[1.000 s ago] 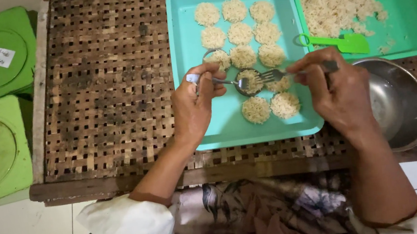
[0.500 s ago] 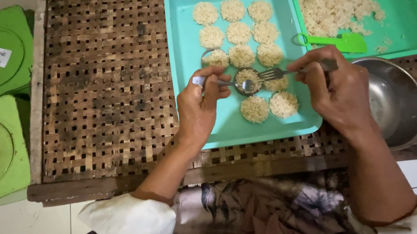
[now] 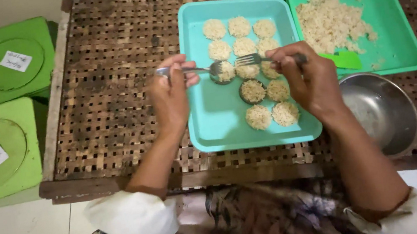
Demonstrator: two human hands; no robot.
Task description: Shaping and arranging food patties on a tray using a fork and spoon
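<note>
Woven slats form the tabletop (image 3: 111,91), on which a turquoise tray (image 3: 215,126) holds eleven round rice cakes (image 3: 258,116). Right of that tray, loose rice fills a green tray (image 3: 391,18). One fork (image 3: 198,70) is gripped by the left hand (image 3: 169,95), another fork (image 3: 254,59) by the right hand (image 3: 309,82), both above the turquoise tray.

Woven bench (image 3: 112,102) – two trays (image 3: 209,127), steel bowl (image 3: 380,108).

Rice patties (image 3: 243,50) in tray (image 3: 220,126) on woven table (image 3: 111,91); bowl (image 3: 380,108) right, lidded boxes (image 3: 3,104) left.
</note>
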